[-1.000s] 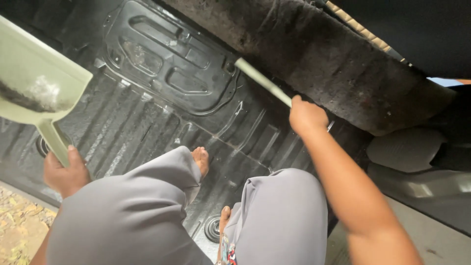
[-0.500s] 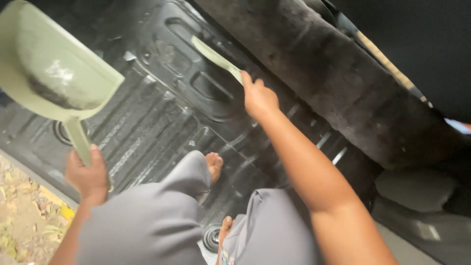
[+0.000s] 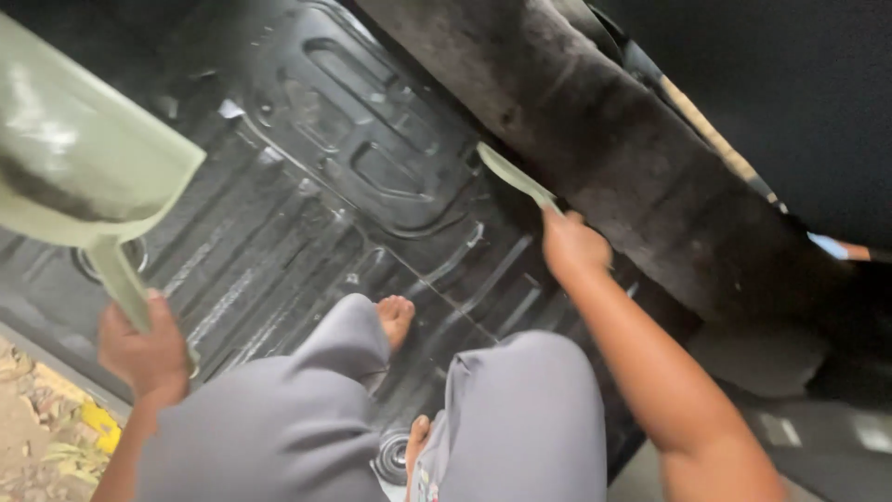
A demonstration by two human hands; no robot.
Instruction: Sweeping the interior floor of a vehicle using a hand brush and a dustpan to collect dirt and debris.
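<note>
A pale green dustpan [image 3: 79,177] is being held aloft at the near left by its handle, the left hand [image 3: 141,346] being closed around that handle in a firm grip; a dark streak of dirt is showing inside the pan, which is being kept tilted with its mouth raised; at the far middle a slim pale green handle [image 3: 517,177], seemingly of a matching brush, is being gripped by the right hand [image 3: 571,246], its fingers being wrapped shut about the near end; the far end is being pressed in where the black ribbed floor mat [image 3: 353,214] is meeting the dark carpeted ledge [image 3: 595,130], and whether bristles are there cannot be told; by judgement, the sweeping step is in hand, dirt being worked out of that seam while the pan is being kept clear; the next move is being judged to call for the pan to be lowered flat onto the mat near the brush end and held level, so that its load is not spilled; two grey-trousered knees [image 3: 520,418] and a bare foot [image 3: 397,318] are being seen between the hands, the foot resting on the mat; the mat is lying moulded and glossy, as inside a vehicle; ground with dry litter [image 3: 37,437] is showing at the near left corner.
</note>
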